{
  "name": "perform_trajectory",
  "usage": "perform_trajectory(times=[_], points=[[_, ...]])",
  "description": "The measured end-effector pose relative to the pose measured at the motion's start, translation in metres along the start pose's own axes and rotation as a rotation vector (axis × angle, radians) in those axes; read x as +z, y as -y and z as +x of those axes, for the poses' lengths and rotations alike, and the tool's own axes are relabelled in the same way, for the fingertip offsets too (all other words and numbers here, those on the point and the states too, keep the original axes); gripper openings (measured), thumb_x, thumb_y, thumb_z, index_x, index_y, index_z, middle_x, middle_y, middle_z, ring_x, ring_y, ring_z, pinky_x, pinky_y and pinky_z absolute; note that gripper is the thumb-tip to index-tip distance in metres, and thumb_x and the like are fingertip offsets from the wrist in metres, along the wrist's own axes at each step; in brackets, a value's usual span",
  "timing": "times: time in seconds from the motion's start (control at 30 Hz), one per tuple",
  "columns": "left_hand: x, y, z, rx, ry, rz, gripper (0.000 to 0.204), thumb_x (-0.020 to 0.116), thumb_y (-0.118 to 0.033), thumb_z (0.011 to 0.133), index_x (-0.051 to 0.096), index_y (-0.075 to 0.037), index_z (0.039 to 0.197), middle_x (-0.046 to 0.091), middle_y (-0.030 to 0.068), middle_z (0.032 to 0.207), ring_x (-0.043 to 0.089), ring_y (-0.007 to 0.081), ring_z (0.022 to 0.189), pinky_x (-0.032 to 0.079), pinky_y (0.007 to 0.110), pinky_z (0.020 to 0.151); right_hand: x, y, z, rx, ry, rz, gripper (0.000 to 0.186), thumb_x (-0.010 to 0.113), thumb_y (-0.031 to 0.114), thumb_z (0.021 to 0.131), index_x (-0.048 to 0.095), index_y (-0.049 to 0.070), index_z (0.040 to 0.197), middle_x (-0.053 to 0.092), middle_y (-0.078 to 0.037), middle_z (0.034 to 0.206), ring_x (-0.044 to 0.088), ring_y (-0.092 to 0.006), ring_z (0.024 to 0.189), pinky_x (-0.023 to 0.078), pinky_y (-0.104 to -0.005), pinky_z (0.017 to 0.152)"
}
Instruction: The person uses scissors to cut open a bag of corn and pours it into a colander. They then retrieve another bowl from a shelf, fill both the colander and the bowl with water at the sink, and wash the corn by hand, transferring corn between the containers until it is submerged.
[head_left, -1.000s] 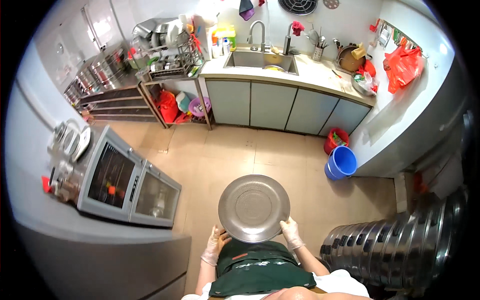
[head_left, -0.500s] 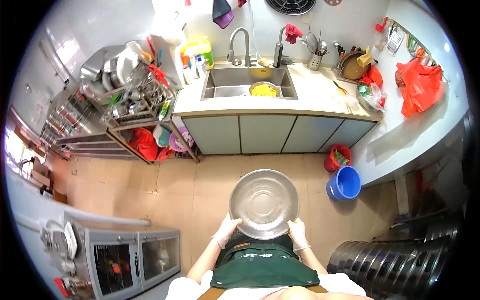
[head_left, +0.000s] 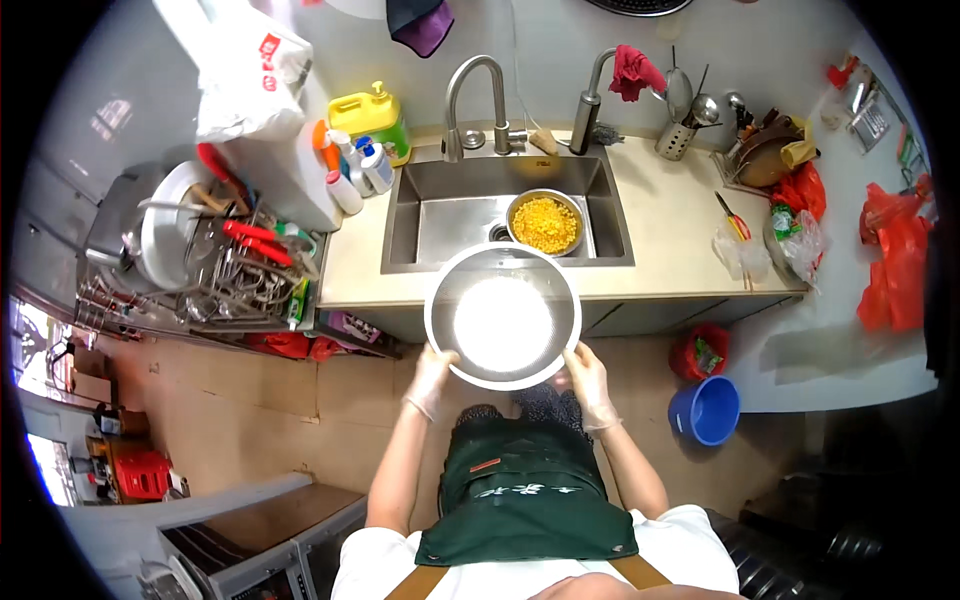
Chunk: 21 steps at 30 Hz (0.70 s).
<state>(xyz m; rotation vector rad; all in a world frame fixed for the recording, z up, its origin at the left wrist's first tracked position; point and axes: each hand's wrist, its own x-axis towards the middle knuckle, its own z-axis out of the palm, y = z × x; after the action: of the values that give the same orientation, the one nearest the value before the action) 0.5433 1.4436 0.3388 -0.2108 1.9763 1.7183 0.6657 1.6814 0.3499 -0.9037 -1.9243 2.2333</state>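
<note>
Between both hands I hold a wide, round metal basin (head_left: 552, 330) with a broad rim. Its wall looks finely dotted or perforated, and glare whitens its bottom. My left hand (head_left: 433, 376), in a thin clear glove, is closed on the near left of the rim. Gloved the same way, my right hand (head_left: 588, 382) grips the near right of the rim. The basin overlaps the counter's front edge in view, just short of the steel sink (head_left: 450, 225). Inside the sink sits a metal bowl (head_left: 513, 222) full of yellow corn kernels (head_left: 545, 224).
Left of the sink stand a yellow jug (head_left: 370, 122) and several spray bottles. A dish rack (head_left: 240, 290) is farther left. Scissors (head_left: 735, 217), plastic bags and a utensil holder (head_left: 676, 142) occupy the right counter. A blue bucket (head_left: 707, 410) and red bin (head_left: 697, 352) stand on the floor.
I have moved forward to the counter with the basin still in both hands. The sink and the bowl of corn are now much closer.
</note>
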Motion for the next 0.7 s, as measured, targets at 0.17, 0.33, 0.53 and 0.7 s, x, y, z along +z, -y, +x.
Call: perform_trajectory(times=[0.17,0.33,0.53,0.7], points=[[-0.039,-0.043,0.165,-0.141,-0.101,-0.141,0.02,0.048,-0.006,0.074,0.053,0.005,0.089,0.059,0.0103,0.077,0.059,0.0191,0.061,0.055,0.027,0.056,0.036,0.031,0.072,-0.042,0.085,0.083,0.044,0.047,0.015,0.091,0.035,-0.005,0.128,0.056,-0.017,0.112,0.06,-0.0134,0.071,0.049,-0.0219,0.063],[-0.054,-0.044,0.319,-0.289,0.001,0.006,0.016,0.047,0.0,0.073,0.056,0.009,0.084,0.06,0.0194,0.084,0.063,0.0254,0.069,0.057,0.033,0.052,0.036,0.027,0.106,0.028,-0.152,0.071,0.038,0.047,0.012,0.09,0.04,-0.004,0.124,0.058,-0.016,0.107,0.06,-0.0134,0.071,0.049,-0.0217,0.063],[-0.045,0.017,0.411,-0.573,-0.192,-0.027,0.021,0.051,0.004,0.074,0.055,0.009,0.095,0.06,0.0187,0.089,0.064,0.0258,0.069,0.057,0.032,0.054,0.039,0.034,0.144,0.078,-0.356,0.051,0.032,0.045,0.011,0.091,0.045,-0.003,0.12,0.061,-0.015,0.102,0.061,-0.0135,0.068,0.048,-0.0219,0.06],[-0.046,0.047,0.426,-0.66,-0.165,0.236,0.024,0.054,-0.007,0.08,0.055,0.007,0.099,0.061,0.0157,0.089,0.064,0.0269,0.068,0.054,0.029,0.052,0.043,0.054,0.179,0.13,-0.353,0.027,0.032,0.045,0.009,0.091,0.045,-0.004,0.12,0.06,-0.012,0.101,0.057,-0.009,0.068,0.048,-0.0196,0.062]])
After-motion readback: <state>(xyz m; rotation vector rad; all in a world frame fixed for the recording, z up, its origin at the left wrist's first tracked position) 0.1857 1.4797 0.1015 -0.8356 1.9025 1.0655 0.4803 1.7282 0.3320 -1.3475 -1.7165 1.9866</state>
